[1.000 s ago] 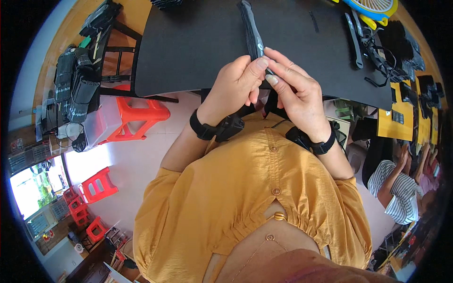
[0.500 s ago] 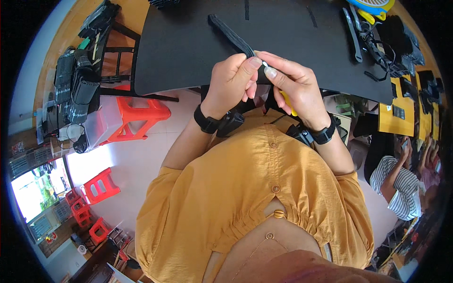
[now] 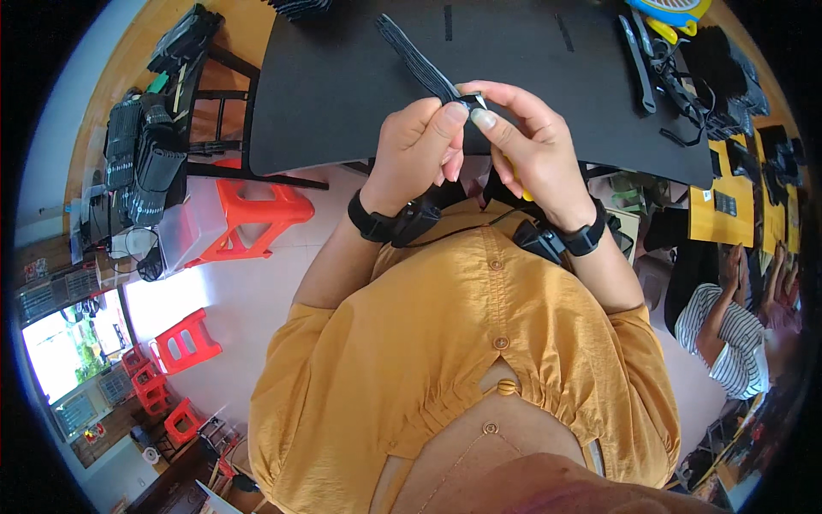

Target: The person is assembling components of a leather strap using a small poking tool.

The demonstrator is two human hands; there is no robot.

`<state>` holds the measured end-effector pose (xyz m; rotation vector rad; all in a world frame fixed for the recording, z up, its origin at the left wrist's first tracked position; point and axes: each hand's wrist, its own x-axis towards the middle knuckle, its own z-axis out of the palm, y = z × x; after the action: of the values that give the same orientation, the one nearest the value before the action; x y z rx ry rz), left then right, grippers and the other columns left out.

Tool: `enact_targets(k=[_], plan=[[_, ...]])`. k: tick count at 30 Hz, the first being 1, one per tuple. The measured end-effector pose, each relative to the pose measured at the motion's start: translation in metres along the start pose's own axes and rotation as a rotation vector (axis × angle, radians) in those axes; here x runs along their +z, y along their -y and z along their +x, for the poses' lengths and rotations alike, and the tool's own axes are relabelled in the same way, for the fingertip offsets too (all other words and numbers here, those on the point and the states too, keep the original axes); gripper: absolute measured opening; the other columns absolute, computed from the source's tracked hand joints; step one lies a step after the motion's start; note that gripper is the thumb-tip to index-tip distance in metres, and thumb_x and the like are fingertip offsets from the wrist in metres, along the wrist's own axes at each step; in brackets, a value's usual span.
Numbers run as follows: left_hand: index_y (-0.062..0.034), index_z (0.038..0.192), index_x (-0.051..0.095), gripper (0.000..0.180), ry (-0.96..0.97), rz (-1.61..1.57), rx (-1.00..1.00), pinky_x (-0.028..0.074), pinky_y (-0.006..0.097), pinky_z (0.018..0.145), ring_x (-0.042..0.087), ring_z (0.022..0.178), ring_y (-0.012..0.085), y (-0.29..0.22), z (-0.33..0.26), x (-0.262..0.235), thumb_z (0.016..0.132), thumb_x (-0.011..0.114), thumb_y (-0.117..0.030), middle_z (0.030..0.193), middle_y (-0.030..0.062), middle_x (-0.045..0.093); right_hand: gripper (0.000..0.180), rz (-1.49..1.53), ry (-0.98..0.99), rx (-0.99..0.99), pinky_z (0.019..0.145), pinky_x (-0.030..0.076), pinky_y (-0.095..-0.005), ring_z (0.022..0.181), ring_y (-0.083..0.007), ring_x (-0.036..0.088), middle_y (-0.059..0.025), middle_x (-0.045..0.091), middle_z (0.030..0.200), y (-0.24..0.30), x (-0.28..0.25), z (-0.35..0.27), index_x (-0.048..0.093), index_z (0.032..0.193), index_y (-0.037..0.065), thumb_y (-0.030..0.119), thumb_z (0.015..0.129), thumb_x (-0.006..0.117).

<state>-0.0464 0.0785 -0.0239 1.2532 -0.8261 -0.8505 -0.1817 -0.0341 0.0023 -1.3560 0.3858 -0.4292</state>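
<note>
Strap axis: the black webbing strap [image 3: 419, 62] is held with its long axis slanted, the free end pointing up and to the left, away from the grip, over the black table [image 3: 342, 94].
Strap place: its near end is pinched between the two hands, above the table's near edge.
Count of straps: one is held; several more loose black straps [image 3: 651, 60] are seen well to the right of the grip, too tangled to be counted.
Count of hands: two.
Left hand [image 3: 419, 150]: closed on the strap's near end, thumb and forefinger pressed together.
Right hand [image 3: 531, 146]: closed, fingertips [image 3: 482, 118] met against the same end; a yellow object is partly hidden beneath the palm.
Wrists: one black band is worn on each.
Stools: red plastic stools [image 3: 257, 214] are seen left of and below the grip.
</note>
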Motion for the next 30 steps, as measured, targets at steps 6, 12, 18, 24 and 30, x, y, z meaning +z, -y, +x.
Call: enact_targets(k=[6, 12, 18, 24, 30], plan=[[-0.0054, 0.073, 0.046, 0.038, 0.111, 0.053, 0.018, 0.036, 0.023, 0.041, 0.046, 0.044, 0.0101, -0.003, -0.002, -0.007, 0.104, 0.043, -0.027, 0.057, -0.0003, 0.044, 0.027, 0.036, -0.013, -0.060, 0.037, 0.034, -0.0167, 0.046, -0.0003, 0.047, 0.0007, 0.065, 0.083, -0.002, 0.006, -0.002, 0.060, 0.122, 0.005, 0.012, 0.096, 0.061], [-0.0022, 0.071, 0.053, 0.037, 0.164, 0.166, -0.016, 0.038, 0.023, 0.044, 0.049, 0.046, 0.0072, -0.004, -0.008, -0.011, 0.099, 0.055, -0.027, 0.056, 0.0001, 0.051, 0.016, 0.101, 0.022, 0.027, 0.038, 0.036, -0.0180, 0.047, -0.0012, 0.048, -0.0004, 0.065, 0.090, -0.006, -0.007, 0.001, 0.066, 0.106, 0.001, 0.011, 0.093, 0.065], [-0.0014, 0.071, 0.054, 0.036, 0.157, 0.168, -0.058, 0.038, 0.024, 0.045, 0.049, 0.047, 0.0071, -0.005, -0.011, -0.012, 0.098, 0.058, -0.025, 0.055, 0.0007, 0.053, 0.010, -0.132, -0.155, -0.231, 0.047, 0.043, -0.0186, 0.060, -0.0036, 0.057, 0.0002, 0.064, 0.086, -0.016, 0.007, 0.006, 0.067, 0.095, 0.002, 0.010, 0.089, 0.069], [-0.0015, 0.069, 0.058, 0.034, 0.314, 0.354, -0.045, 0.038, 0.024, 0.045, 0.050, 0.046, 0.0065, -0.012, -0.021, -0.008, 0.095, 0.061, -0.023, 0.055, 0.0011, 0.055, 0.018, 0.021, -0.349, -0.283, 0.040, 0.039, -0.0191, 0.045, -0.0066, 0.049, -0.0050, 0.067, 0.088, 0.007, -0.037, 0.044, 0.057, 0.102, 0.005, 0.023, 0.100, 0.056], [0.0014, 0.074, 0.054, 0.034, 0.066, 0.613, -0.074, 0.047, 0.033, 0.056, 0.060, 0.056, 0.0231, -0.003, -0.002, -0.017, 0.092, 0.062, -0.026, 0.061, 0.0099, 0.061, 0.017, 0.119, -0.089, -0.286, 0.037, 0.039, -0.0145, 0.047, -0.0069, 0.055, -0.0163, 0.069, 0.103, 0.016, -0.043, 0.045, 0.046, 0.109, 0.007, 0.023, 0.105, 0.040]])
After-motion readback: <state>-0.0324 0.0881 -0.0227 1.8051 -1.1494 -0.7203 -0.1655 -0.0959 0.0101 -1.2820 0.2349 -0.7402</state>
